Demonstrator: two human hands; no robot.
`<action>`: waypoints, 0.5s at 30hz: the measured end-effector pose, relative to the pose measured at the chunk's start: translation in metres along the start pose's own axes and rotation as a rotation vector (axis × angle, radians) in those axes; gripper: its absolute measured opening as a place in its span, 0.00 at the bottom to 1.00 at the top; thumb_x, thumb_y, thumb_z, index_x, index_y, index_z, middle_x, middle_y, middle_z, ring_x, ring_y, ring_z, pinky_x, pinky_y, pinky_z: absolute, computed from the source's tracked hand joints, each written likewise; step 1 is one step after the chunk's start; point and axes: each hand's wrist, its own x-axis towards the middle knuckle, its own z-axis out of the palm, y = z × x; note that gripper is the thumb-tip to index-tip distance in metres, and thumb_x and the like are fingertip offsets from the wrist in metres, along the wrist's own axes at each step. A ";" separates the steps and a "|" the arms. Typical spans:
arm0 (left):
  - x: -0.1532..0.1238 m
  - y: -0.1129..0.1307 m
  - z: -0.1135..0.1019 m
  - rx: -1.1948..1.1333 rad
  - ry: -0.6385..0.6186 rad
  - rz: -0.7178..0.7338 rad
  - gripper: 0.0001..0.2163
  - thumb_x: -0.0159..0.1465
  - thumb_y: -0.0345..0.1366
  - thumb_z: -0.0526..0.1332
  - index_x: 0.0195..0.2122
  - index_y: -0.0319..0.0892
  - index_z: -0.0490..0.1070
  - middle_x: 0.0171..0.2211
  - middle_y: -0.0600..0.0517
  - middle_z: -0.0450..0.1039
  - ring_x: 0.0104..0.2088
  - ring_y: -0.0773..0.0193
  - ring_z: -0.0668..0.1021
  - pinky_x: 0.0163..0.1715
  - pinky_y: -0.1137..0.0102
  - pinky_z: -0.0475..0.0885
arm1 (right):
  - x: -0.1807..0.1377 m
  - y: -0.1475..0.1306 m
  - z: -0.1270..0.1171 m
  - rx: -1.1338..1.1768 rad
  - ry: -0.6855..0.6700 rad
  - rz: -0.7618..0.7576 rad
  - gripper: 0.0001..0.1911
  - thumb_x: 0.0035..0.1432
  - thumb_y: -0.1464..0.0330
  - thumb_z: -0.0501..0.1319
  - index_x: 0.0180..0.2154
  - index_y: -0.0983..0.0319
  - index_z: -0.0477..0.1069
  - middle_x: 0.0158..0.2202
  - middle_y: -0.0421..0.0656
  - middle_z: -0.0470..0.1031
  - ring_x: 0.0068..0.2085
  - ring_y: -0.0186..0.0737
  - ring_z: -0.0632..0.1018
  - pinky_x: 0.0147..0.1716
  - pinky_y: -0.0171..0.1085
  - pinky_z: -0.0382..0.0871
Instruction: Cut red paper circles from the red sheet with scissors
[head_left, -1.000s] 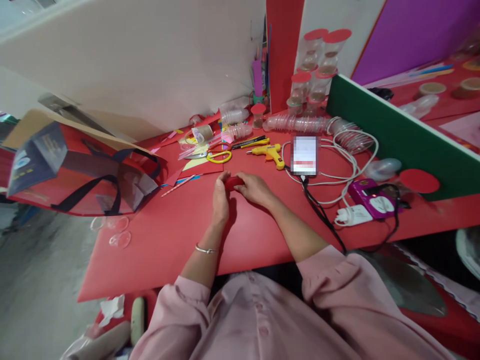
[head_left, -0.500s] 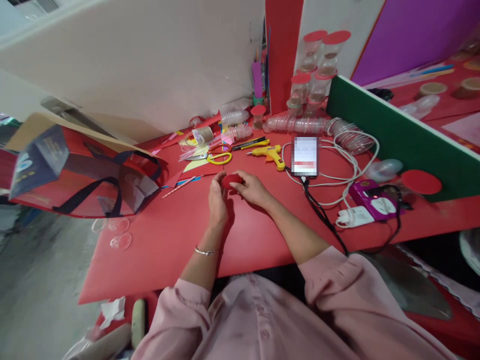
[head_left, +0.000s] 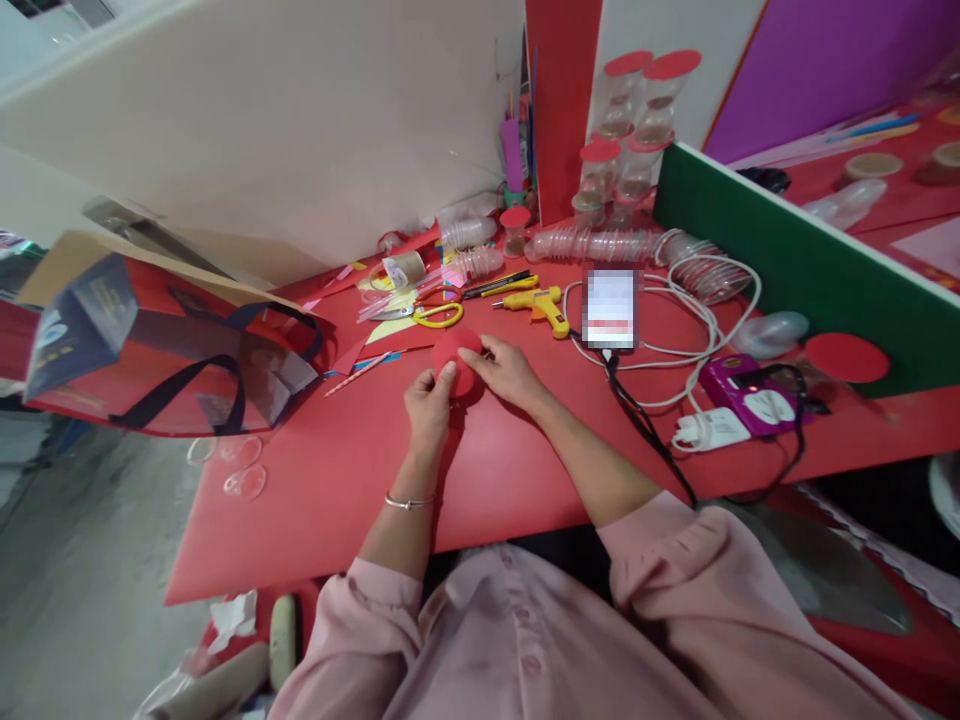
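A flat red paper disc (head_left: pixel 456 352) is held between my two hands, just above the red table. My left hand (head_left: pixel 429 405) pinches its lower left edge, thumb on top. From the right, my right hand (head_left: pixel 506 370) grips the disc with the thumb on its face and the fingers behind. Beyond the disc lie scissors (head_left: pixel 439 316) with yellow and red handles and a yellow glue gun (head_left: pixel 541 306). Whether anything is under the disc is hidden.
A large gift bag (head_left: pixel 172 345) lies at the left. Stacked plastic cups (head_left: pixel 592 246) line the back, near hourglass shapes (head_left: pixel 656 115) with red tops. A phone (head_left: pixel 610 308), white cable, and purple power strip (head_left: pixel 750 395) sit right, before a green divider (head_left: pixel 795 265).
The red disc has turned from nearly edge-on to face up, showing its round surface. My left hand has shifted down and slightly left, now pinching the edge; the right hand has barely moved.
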 end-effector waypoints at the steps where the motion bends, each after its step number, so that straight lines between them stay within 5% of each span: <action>1: -0.001 0.001 0.001 -0.002 0.002 -0.020 0.23 0.58 0.51 0.74 0.21 0.41 0.65 0.17 0.60 0.64 0.16 0.75 0.67 0.15 0.79 0.64 | 0.000 -0.001 0.000 0.033 -0.016 -0.004 0.19 0.65 0.52 0.62 0.31 0.59 0.68 0.26 0.35 0.69 0.28 0.33 0.68 0.28 0.32 0.62; 7: -0.011 0.015 0.008 -0.152 -0.163 -0.234 0.28 0.60 0.65 0.64 0.38 0.40 0.75 0.27 0.49 0.79 0.18 0.62 0.79 0.14 0.70 0.75 | 0.000 0.003 0.005 0.264 -0.072 0.198 0.17 0.62 0.52 0.65 0.33 0.58 0.69 0.23 0.35 0.69 0.21 0.34 0.69 0.20 0.32 0.62; 11: -0.011 0.018 0.007 -0.214 -0.290 -0.243 0.28 0.53 0.52 0.76 0.49 0.43 0.73 0.39 0.46 0.84 0.29 0.58 0.85 0.21 0.69 0.80 | 0.003 0.007 0.003 0.331 0.011 0.223 0.18 0.61 0.51 0.65 0.33 0.58 0.68 0.24 0.36 0.70 0.22 0.34 0.70 0.19 0.32 0.63; 15: -0.007 0.011 0.004 -0.136 -0.174 -0.195 0.23 0.55 0.51 0.75 0.41 0.40 0.74 0.30 0.48 0.82 0.20 0.62 0.81 0.18 0.69 0.78 | 0.001 0.002 -0.001 0.354 -0.084 0.202 0.16 0.60 0.53 0.68 0.36 0.57 0.69 0.24 0.35 0.72 0.21 0.34 0.72 0.18 0.31 0.63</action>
